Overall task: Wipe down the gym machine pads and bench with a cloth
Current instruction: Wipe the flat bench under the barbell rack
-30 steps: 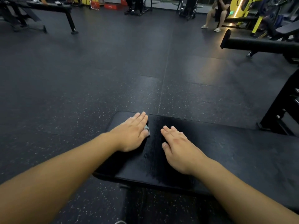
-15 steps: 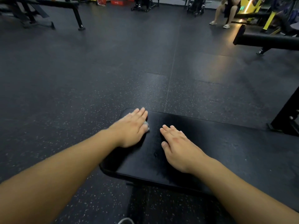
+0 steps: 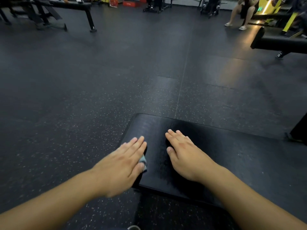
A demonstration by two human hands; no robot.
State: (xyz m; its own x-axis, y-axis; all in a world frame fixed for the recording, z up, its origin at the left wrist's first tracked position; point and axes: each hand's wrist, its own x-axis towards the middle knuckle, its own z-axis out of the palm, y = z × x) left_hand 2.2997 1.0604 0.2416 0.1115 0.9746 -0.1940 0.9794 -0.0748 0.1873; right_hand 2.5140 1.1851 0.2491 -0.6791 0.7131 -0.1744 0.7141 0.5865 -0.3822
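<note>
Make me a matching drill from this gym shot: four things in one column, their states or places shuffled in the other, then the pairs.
1. left hand
2. right hand
3. cloth
4. bench

A. bare palm flat on the pad
B. mostly hidden under a palm
C. black, under both hands
D. pressing the cloth near the pad's left edge

Pairs: 1-D, 2-A, 3-B, 4-C

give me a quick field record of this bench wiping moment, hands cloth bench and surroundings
left hand: flat, fingers straight, pressing the cloth onto the bench near its left edge
right hand: flat, palm down on the bench, holding nothing
cloth: small, light blue-grey, mostly hidden under the left hand
bench: black pad, with a sheen ahead of the left hand
floor: dark speckled rubber
background: seated person far right, second bench far left
</note>
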